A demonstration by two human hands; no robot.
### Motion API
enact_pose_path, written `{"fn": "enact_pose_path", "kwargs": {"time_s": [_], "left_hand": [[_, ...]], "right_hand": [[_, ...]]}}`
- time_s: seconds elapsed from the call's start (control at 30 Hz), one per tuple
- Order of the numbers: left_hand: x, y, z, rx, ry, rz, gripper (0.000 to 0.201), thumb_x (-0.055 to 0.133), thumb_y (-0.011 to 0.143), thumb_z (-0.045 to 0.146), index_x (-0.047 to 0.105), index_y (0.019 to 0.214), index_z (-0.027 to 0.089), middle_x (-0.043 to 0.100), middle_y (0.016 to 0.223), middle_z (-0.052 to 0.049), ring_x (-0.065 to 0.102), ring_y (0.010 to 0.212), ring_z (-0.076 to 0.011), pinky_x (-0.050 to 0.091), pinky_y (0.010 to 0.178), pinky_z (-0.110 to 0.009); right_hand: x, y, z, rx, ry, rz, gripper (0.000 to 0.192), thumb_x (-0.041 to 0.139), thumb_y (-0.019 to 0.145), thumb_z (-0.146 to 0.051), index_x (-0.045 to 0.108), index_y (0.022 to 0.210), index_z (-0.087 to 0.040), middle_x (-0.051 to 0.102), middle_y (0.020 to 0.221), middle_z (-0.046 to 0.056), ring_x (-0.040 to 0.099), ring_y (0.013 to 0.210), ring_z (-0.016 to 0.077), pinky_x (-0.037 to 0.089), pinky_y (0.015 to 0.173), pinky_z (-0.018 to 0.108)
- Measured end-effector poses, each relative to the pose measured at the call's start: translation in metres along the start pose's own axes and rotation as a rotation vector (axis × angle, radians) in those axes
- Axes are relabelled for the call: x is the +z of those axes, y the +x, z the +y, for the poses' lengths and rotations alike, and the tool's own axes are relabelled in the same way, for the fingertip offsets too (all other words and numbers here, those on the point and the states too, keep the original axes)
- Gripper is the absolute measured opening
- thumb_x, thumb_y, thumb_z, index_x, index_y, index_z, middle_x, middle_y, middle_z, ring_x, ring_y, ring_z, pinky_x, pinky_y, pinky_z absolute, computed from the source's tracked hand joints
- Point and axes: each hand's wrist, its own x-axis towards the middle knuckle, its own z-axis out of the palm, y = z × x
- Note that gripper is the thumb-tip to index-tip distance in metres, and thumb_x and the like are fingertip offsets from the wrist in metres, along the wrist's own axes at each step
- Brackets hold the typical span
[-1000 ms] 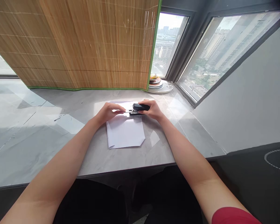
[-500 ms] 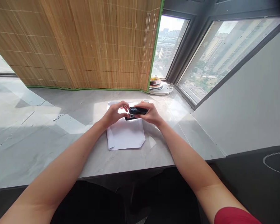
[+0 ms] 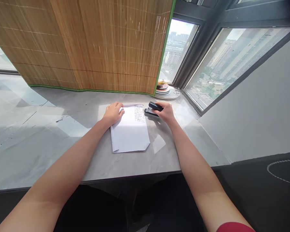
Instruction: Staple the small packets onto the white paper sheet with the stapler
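While your left hand (image 3: 113, 112) lies flat on the paper, take the head view one item at a time:

Left hand: your fingers (image 3: 118, 105) are spread and hold nothing. They press the far left corner of the white sheet (image 3: 130, 129) onto the table (image 3: 62, 135).

Right hand: your right hand (image 3: 166, 113) is wrapped around the black stapler (image 3: 153, 109), fingers curled over its top. The stapler sits just beside the sheet's far right corner, resting on or just above the table; which of the two cannot be told.

Sheet: it lies flat in front of you, well in from the near table edge. There is a patch of fine dark marks by its far right corner, and its near right corner is folded or cut off.

Doing it well: I judge that a steady left palm will stop the paper from sliding while the stapler works at that corner. Keep the stapler level, and bring its mouth squarely over the paper's edge.

Edges: the bamboo blind (image 3: 99, 48) hangs close behind the sheet, so you have little room beyond it.

Far right: a stack of plates (image 3: 164, 91) stands near the stapler, by the window frame (image 3: 195, 64). Mind it with your right elbow and wrist.

Open room: the wide grey surface on your left is free, apart from small specks (image 3: 59, 120). The near edge is well apart from both hands.
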Motion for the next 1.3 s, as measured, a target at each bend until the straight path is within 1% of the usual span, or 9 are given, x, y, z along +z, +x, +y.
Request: {"fn": "enact_pose_path", "kwargs": {"time_s": [0.13, 0.3, 0.43, 0.6, 0.73, 0.87, 0.93, 1.07, 1.3], "left_hand": [[-0.002, -0.002, -0.005, -0.022, 0.006, 0.023, 0.025, 0.051, 0.102, 0.029, 0.063, 0.124, 0.025, 0.059, 0.133, -0.013, 0.056, 0.126, -0.0328, 0.043, 0.112, -0.053], [0.005, 0.003, -0.022, -0.04, -0.048, 0.136, 0.019, 0.05, 0.098, 0.019, 0.064, 0.108, 0.025, 0.059, 0.119, -0.013, 0.059, 0.114, -0.0321, 0.048, 0.103, -0.052], [0.009, 0.006, -0.034, -0.014, -0.235, 0.233, 0.021, 0.049, 0.089, 0.01, 0.062, 0.09, 0.026, 0.057, 0.104, -0.008, 0.061, 0.094, -0.0271, 0.052, 0.091, -0.046], [0.007, 0.01, -0.04, -0.003, -0.494, 0.319, 0.019, 0.047, 0.085, 0.01, 0.058, 0.082, 0.024, 0.056, 0.102, -0.008, 0.062, 0.1, -0.0247, 0.054, 0.086, -0.04], [0.001, 0.008, -0.035, 0.003, -0.403, 0.293, 0.019, 0.049, 0.088, 0.012, 0.062, 0.084, 0.025, 0.058, 0.102, -0.008, 0.061, 0.097, -0.0261, 0.054, 0.089, -0.045], [-0.007, -0.003, -0.008, 0.129, -0.198, 0.372, 0.018, 0.056, 0.091, 0.015, 0.069, 0.1, 0.025, 0.06, 0.128, -0.011, 0.058, 0.119, -0.0324, 0.046, 0.106, -0.055], [-0.008, -0.009, 0.012, 0.295, -0.228, 0.27, 0.016, 0.056, 0.097, 0.023, 0.071, 0.104, 0.024, 0.062, 0.131, -0.011, 0.06, 0.121, -0.0317, 0.047, 0.108, -0.052], [-0.004, -0.02, 0.038, 0.614, -0.281, -0.143, 0.026, 0.065, 0.097, 0.042, 0.072, 0.118, 0.027, 0.066, 0.138, -0.009, 0.063, 0.123, -0.0294, 0.049, 0.108, -0.044], [-0.007, -0.021, 0.031, 0.7, -0.313, -0.305, 0.034, 0.058, 0.101, 0.035, 0.071, 0.132, 0.042, 0.061, 0.152, -0.002, 0.049, 0.147, -0.0266, 0.037, 0.121, -0.047]], "right_hand": [[-0.005, -0.001, 0.007, 0.022, 0.023, -0.131, 0.034, 0.08, 0.071, -0.03, 0.083, 0.104, -0.021, 0.081, 0.101, 0.005, 0.075, 0.094, 0.0279, 0.059, 0.094, 0.043], [-0.015, -0.001, 0.021, 0.048, 0.066, -0.207, 0.045, 0.088, 0.064, -0.031, 0.084, 0.106, -0.02, 0.081, 0.11, 0.008, 0.074, 0.108, 0.0333, 0.056, 0.102, 0.048], [-0.018, -0.004, 0.023, -0.033, 0.138, -0.331, 0.043, 0.09, 0.068, -0.034, 0.084, 0.108, -0.021, 0.081, 0.106, 0.007, 0.074, 0.103, 0.0302, 0.057, 0.099, 0.047], [-0.015, -0.006, 0.014, -0.088, 0.182, -0.412, 0.044, 0.092, 0.07, -0.038, 0.083, 0.11, -0.022, 0.08, 0.106, 0.006, 0.074, 0.099, 0.0272, 0.058, 0.097, 0.045], [-0.011, -0.008, 0.004, -0.116, 0.173, -0.459, 0.041, 0.09, 0.073, -0.038, 0.082, 0.11, -0.024, 0.08, 0.107, 0.005, 0.073, 0.1, 0.0255, 0.057, 0.095, 0.044], [-0.009, -0.008, -0.005, -0.155, 0.15, -0.46, 0.039, 0.089, 0.074, -0.038, 0.082, 0.109, -0.024, 0.08, 0.105, 0.005, 0.072, 0.097, 0.0249, 0.057, 0.09, 0.041], [-0.009, -0.009, -0.008, -0.173, 0.14, -0.465, 0.039, 0.086, 0.078, -0.041, 0.081, 0.112, -0.024, 0.08, 0.108, 0.005, 0.072, 0.1, 0.0253, 0.056, 0.09, 0.04], [-0.01, -0.009, -0.012, -0.162, 0.168, -0.468, 0.036, 0.077, 0.089, -0.045, 0.081, 0.119, -0.026, 0.08, 0.117, 0.005, 0.071, 0.109, 0.0262, 0.055, 0.091, 0.037], [-0.01, -0.008, -0.016, -0.205, 0.136, -0.419, 0.034, 0.075, 0.092, -0.048, 0.082, 0.117, -0.027, 0.08, 0.109, 0.005, 0.07, 0.097, 0.0241, 0.055, 0.082, 0.037]]}}
